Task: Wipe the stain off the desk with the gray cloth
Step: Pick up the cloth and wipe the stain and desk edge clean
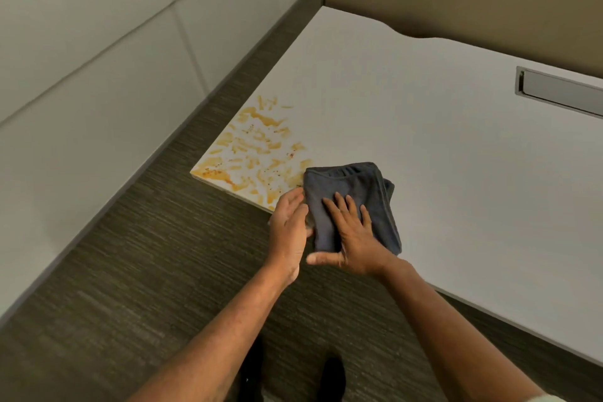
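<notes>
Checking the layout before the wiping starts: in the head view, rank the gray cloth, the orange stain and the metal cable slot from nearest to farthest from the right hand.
1. Gray cloth: directly under the right hand, touching it.
2. Orange stain: to the left, on the desk's near corner.
3. Metal cable slot: far right, near the desk's back edge.

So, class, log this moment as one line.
stage: pre-wipe | gray cloth: folded on desk | right hand: flat on cloth | left hand: at cloth edge | stain: unwiped
</notes>
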Tool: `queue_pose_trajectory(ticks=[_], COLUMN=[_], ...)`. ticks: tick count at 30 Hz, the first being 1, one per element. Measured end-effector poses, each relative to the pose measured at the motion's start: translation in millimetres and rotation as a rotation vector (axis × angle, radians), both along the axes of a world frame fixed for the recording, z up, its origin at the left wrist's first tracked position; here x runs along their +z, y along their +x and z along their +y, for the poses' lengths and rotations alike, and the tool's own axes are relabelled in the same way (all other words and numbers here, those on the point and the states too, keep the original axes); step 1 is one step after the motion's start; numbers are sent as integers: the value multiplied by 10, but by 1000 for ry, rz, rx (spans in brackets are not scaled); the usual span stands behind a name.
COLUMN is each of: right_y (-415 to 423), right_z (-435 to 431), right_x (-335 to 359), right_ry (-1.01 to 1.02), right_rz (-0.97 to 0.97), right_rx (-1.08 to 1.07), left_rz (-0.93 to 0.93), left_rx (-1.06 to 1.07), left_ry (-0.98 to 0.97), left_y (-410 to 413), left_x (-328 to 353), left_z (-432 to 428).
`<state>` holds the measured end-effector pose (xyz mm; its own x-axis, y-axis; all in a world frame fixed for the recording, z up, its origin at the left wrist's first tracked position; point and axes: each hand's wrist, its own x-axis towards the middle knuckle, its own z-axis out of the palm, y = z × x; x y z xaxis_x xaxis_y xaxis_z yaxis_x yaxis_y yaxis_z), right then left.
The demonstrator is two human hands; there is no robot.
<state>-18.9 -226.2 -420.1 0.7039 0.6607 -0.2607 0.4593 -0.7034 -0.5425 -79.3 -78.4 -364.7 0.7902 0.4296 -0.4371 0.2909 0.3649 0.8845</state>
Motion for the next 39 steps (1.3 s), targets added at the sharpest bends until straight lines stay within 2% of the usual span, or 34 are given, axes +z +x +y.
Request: queue_pose_trajectory(ticks=[3,6,8,17,21,25,30,34,39], right_y=[-50,-85,-79,-12,-27,-86,-169,-9,122], right_z=[55,158,189,350,510,739,652,423,789], right_x=[-45,-118,-163,-328,-326,-299,-328,-336,-272], right_ry=[-160,-186,-197,-205,-222,-226,-198,-218,-263], right_rz=[-132,-256,-277,-333,-340,-330,-371,-349,-303], right_rx=[38,-74,-128,-264,-261,-196,-103,-264,-397], left_rz=[-38,-76,-94,74,89,135,188,225,251], left_rx=[-9,-16,-18,-187,-267,-350,-464,-491,-512], left_ry=[-57,-56,24,835,1178,1423,1550,1585,1609], left_y=[-19,-67,-138,-531,-470,-391,-386,-396,-431], left_x=[-2,-17,-51,-510,-708,-818,-941,-1002,-1099], left_z=[-24,-15,52,836,1032,1104,1147,1257,1432])
